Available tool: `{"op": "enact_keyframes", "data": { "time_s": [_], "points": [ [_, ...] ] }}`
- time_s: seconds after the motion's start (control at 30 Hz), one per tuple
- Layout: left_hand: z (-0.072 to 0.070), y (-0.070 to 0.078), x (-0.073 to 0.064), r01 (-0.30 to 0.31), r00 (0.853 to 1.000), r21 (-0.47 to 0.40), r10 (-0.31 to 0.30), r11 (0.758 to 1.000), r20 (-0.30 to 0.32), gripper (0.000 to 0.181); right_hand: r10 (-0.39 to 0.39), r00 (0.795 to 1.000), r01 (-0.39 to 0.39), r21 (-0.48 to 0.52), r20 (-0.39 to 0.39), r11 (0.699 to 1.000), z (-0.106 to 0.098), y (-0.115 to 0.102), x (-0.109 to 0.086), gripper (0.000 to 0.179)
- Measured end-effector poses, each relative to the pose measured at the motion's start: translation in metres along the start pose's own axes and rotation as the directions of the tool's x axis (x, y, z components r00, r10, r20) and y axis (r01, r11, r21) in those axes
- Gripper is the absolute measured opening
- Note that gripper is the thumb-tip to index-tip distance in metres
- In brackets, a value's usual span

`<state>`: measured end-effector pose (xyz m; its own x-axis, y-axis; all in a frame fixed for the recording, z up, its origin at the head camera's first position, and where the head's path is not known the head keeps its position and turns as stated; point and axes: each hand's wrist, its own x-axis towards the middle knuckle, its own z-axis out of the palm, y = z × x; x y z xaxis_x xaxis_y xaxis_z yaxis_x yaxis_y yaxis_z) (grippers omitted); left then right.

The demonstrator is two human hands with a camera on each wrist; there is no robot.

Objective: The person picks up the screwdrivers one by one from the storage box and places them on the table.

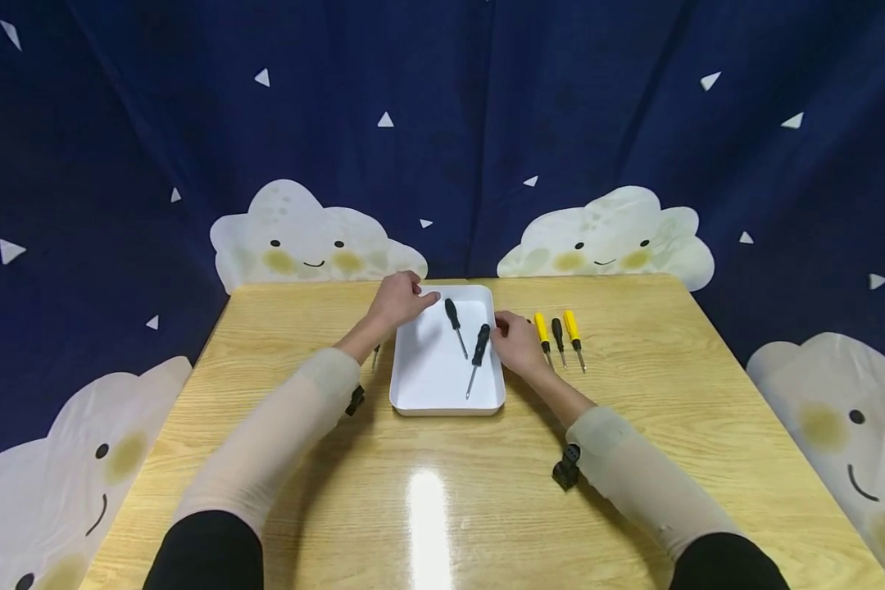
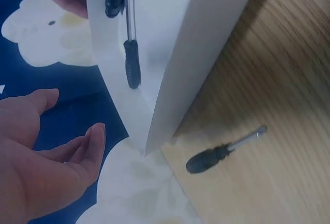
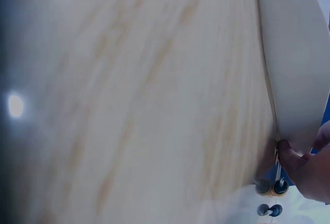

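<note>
A white tray [image 1: 433, 385] sits on the table with two dark-handled screwdrivers inside. One tray screwdriver [image 1: 453, 315] lies towards the far end; the other screwdriver [image 1: 480, 344] is close to the right wall. My left hand [image 1: 401, 299] hovers at the far left corner of the tray, fingers loosely bent and holding nothing. In the left wrist view a gap separates its thumb and fingers. At the tray's right side, my right hand [image 1: 518, 344] touches the outer wall with its fingertips. A short dark screwdriver [image 2: 209, 159] lies on the table left of the tray.
Right of my right hand, a yellow-handled screwdriver [image 1: 542, 329], a black-handled screwdriver [image 1: 557, 333] and another yellow-handled screwdriver [image 1: 572, 329] lie in a row on the wooden table [image 1: 634, 352]. Behind the table hangs a navy curtain [image 1: 457, 139] with clouds.
</note>
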<state>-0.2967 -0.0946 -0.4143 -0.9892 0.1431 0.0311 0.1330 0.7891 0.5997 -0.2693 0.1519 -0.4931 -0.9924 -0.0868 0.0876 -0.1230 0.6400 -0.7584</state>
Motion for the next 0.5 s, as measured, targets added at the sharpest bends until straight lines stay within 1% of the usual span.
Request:
{"op": "enact_keyframes", "data": {
  "time_s": [0.17, 0.3, 0.37, 0.43, 0.5],
  "points": [
    [0.012, 0.005, 0.005, 0.003, 1.0, 0.025, -0.003, 1.0, 0.004, 0.057, 0.003, 1.0, -0.003, -0.001, 0.002, 1.0, 0.0, 0.001, -0.001, 0.041],
    [0.023, 0.009, 0.009, 0.002, 1.0, 0.059, -0.003, 0.998, 0.031, 0.053, -0.005, 1.0, 0.005, -0.006, -0.004, 1.0, 0.0, 0.0, -0.001, 0.042],
    [0.028, 0.01, 0.01, 0.002, 0.999, 0.091, -0.007, 0.996, 0.045, 0.052, -0.01, 1.0, 0.01, -0.01, -0.006, 1.0, 0.0, 0.001, -0.001, 0.042],
    [0.034, 0.01, 0.011, 0.005, 0.998, 0.117, -0.012, 0.993, 0.059, 0.048, -0.011, 1.0, 0.011, -0.011, -0.006, 1.0, 0.0, 0.001, -0.001, 0.041],
    [0.039, 0.01, 0.012, 0.007, 0.997, 0.122, -0.016, 0.993, 0.07, 0.042, -0.009, 1.0, 0.009, -0.012, -0.006, 1.0, 0.001, 0.001, -0.001, 0.041]
  ]
}}
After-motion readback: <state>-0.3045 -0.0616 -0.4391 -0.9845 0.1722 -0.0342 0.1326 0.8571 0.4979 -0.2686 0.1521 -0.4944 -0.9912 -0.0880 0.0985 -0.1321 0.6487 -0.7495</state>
